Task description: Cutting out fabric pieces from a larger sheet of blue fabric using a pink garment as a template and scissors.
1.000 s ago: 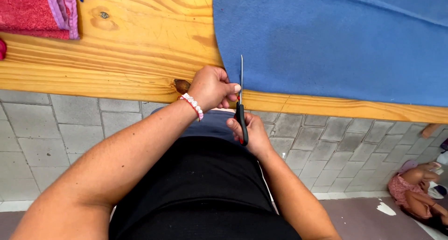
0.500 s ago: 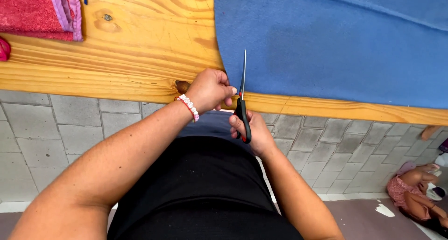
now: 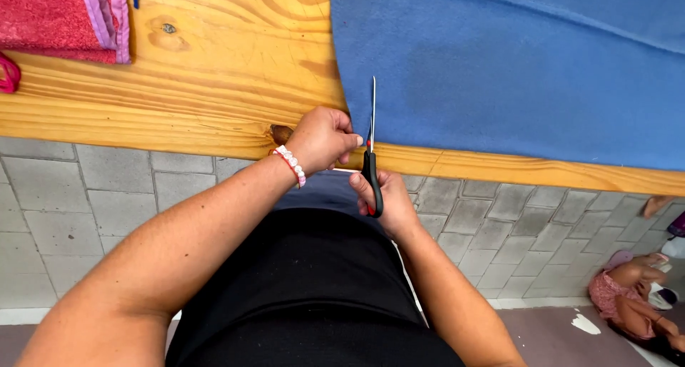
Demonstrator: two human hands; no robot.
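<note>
Left hand [image 3: 322,137] fisted, pinching blue fabric [image 3: 514,67] edge at wooden surface [image 3: 214,89] rim; right hand [image 3: 385,199] below, gripping scissors [image 3: 370,153], blades pointing up into cloth.

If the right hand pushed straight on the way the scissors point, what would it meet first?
The right hand holds black-handled scissors pointing away from the body, blades at the near edge of the blue cloth. Going straight on, they would meet that cloth first, beside the left hand gripping its corner.
</note>
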